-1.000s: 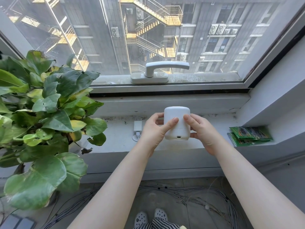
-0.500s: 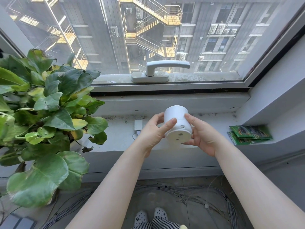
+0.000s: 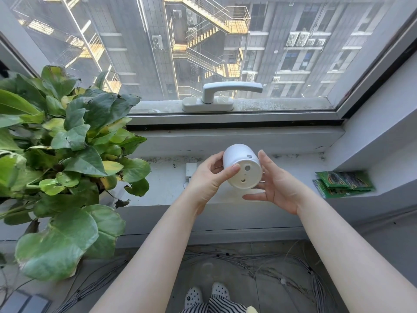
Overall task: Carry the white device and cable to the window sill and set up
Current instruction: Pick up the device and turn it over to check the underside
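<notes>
White and smooth, the white device is a short cylinder held in the air above the window sill, between both hands; it is tilted so that its flat base faces the camera, and on this base there are a round hole and a smaller opening below it; a small slot shows on the side wall near the upper right edge. The left hand grips the left side of the device, with the thumb pressed on the edge of the base and the other fingers curled behind the body; the right hand is half open, its fingers touching the right side of the device and its thumb stretched below the base, so it supports more than it clamps. On the sill, just beside the left hand and partly hidden behind it, lies a small white plug with a bit of white cable under it; how far the cable runs I cannot tell. A green leafy plant stands at the left end of the sill; green packets lie well apart at the right end. Behind the device, on the frame, is the grey window handle, turned to the right. On the floor below lie many thin wires.
</notes>
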Action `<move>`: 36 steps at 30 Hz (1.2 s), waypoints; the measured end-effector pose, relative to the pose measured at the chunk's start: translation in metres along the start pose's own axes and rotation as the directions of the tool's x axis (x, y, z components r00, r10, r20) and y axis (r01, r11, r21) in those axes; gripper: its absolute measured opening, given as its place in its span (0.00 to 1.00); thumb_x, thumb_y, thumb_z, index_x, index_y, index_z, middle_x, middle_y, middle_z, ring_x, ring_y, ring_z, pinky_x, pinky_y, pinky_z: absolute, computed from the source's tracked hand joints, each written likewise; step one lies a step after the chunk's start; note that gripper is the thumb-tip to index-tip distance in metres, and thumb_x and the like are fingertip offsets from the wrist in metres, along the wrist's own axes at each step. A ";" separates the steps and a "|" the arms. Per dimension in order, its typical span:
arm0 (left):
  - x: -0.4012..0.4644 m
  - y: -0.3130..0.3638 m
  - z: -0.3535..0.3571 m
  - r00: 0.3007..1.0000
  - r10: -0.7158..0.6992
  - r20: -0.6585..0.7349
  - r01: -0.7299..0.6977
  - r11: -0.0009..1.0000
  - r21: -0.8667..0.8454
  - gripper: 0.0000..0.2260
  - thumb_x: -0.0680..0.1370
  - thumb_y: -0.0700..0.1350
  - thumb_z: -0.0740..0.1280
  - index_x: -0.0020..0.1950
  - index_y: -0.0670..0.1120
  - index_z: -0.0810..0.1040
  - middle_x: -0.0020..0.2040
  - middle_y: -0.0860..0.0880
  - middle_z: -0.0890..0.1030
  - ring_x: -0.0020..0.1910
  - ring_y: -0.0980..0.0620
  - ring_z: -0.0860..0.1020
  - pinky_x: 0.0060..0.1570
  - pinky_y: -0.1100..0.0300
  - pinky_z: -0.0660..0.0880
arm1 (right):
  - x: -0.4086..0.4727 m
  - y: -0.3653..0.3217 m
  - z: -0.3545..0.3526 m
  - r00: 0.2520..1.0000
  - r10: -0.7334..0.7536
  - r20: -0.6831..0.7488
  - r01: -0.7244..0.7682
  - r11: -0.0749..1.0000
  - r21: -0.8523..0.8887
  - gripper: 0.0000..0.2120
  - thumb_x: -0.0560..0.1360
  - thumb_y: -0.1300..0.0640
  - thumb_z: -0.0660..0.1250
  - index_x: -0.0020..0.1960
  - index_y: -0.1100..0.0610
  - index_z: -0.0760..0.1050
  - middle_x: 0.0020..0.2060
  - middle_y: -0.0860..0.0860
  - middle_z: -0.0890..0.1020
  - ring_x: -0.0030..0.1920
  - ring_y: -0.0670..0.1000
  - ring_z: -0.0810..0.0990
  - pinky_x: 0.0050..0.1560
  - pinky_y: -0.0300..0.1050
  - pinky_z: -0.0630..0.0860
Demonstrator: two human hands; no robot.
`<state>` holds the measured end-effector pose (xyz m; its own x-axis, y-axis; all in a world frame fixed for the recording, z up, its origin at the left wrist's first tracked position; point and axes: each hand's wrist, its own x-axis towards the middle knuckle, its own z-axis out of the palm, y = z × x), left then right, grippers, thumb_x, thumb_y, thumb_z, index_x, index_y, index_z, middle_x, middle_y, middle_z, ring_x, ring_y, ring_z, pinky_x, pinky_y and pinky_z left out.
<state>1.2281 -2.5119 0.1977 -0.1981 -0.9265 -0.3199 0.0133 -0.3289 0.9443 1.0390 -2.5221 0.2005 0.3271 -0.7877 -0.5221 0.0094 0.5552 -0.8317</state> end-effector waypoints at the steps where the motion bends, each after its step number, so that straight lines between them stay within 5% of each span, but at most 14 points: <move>1: 0.000 0.000 0.000 1.000 0.003 -0.004 -0.003 1.000 -0.012 0.31 0.65 0.57 0.74 0.67 0.52 0.75 0.61 0.54 0.82 0.62 0.58 0.78 0.68 0.54 0.70 | -0.001 0.002 -0.001 0.999 -0.040 0.019 0.040 0.999 0.001 0.35 0.66 0.31 0.66 0.65 0.52 0.76 0.60 0.55 0.82 0.61 0.55 0.81 0.55 0.56 0.80; 6: 0.002 0.002 0.000 1.000 -0.018 -0.020 0.017 1.000 -0.018 0.23 0.65 0.60 0.72 0.57 0.55 0.81 0.57 0.53 0.84 0.60 0.55 0.80 0.67 0.52 0.71 | -0.004 0.004 -0.004 0.982 -0.163 0.095 0.163 0.987 0.006 0.37 0.64 0.43 0.76 0.70 0.50 0.71 0.63 0.53 0.80 0.64 0.52 0.78 0.60 0.55 0.77; 10: 0.002 0.003 0.002 0.999 -0.035 0.007 0.035 0.999 -0.032 0.19 0.69 0.57 0.70 0.58 0.54 0.80 0.58 0.52 0.83 0.60 0.54 0.80 0.65 0.53 0.73 | -0.004 0.008 -0.003 0.980 -0.184 0.070 0.182 0.983 0.030 0.31 0.66 0.50 0.74 0.68 0.55 0.73 0.61 0.57 0.81 0.63 0.55 0.79 0.58 0.51 0.78; 15: 0.001 0.001 0.005 0.997 -0.070 0.044 0.070 0.998 -0.007 0.48 0.62 0.64 0.75 0.77 0.51 0.61 0.72 0.54 0.71 0.69 0.55 0.72 0.71 0.50 0.66 | -0.004 0.013 0.001 0.986 -0.163 0.024 0.153 0.960 0.234 0.36 0.62 0.44 0.78 0.64 0.60 0.76 0.62 0.59 0.81 0.61 0.57 0.80 0.61 0.48 0.77; 19: 0.002 -0.005 0.011 0.997 -0.051 0.054 0.055 0.997 -0.059 0.45 0.70 0.45 0.75 0.79 0.54 0.51 0.73 0.53 0.69 0.69 0.56 0.71 0.66 0.61 0.65 | -0.003 0.018 0.014 0.984 -0.173 0.039 0.146 0.914 0.378 0.26 0.64 0.46 0.76 0.58 0.59 0.82 0.61 0.61 0.81 0.63 0.56 0.80 0.63 0.46 0.75; 26: 0.006 -0.007 0.013 0.998 -0.051 -0.034 0.047 0.993 -0.110 0.38 0.64 0.50 0.76 0.69 0.55 0.61 0.67 0.50 0.76 0.62 0.57 0.76 0.60 0.62 0.70 | -0.002 0.020 0.027 0.988 -0.153 0.031 0.127 0.902 0.413 0.26 0.62 0.43 0.78 0.55 0.55 0.83 0.62 0.59 0.81 0.64 0.56 0.78 0.65 0.50 0.74; 29: 0.006 -0.007 0.011 0.998 -0.057 -0.041 0.049 0.986 -0.161 0.39 0.61 0.55 0.76 0.69 0.52 0.66 0.65 0.47 0.78 0.64 0.51 0.76 0.69 0.53 0.68 | -0.003 0.019 0.022 0.993 -0.117 0.007 0.110 0.953 0.283 0.30 0.57 0.37 0.78 0.55 0.50 0.83 0.58 0.51 0.83 0.61 0.51 0.80 0.63 0.53 0.76; 36: 0.006 0.001 0.004 0.997 0.013 0.080 -0.005 0.995 -0.096 0.22 0.69 0.51 0.67 0.63 0.51 0.78 0.57 0.52 0.83 0.59 0.53 0.78 0.65 0.54 0.68 | -0.001 -0.003 0.003 0.993 -0.111 -0.027 0.113 0.990 0.086 0.25 0.70 0.40 0.67 0.62 0.52 0.78 0.59 0.52 0.83 0.62 0.52 0.79 0.67 0.54 0.72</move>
<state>1.2233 -2.5171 0.1972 -0.2762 -0.9130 -0.3004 0.1085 -0.3401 0.9341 1.0412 -2.5224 0.2042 0.2985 -0.8514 -0.4312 0.1274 0.4833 -0.8661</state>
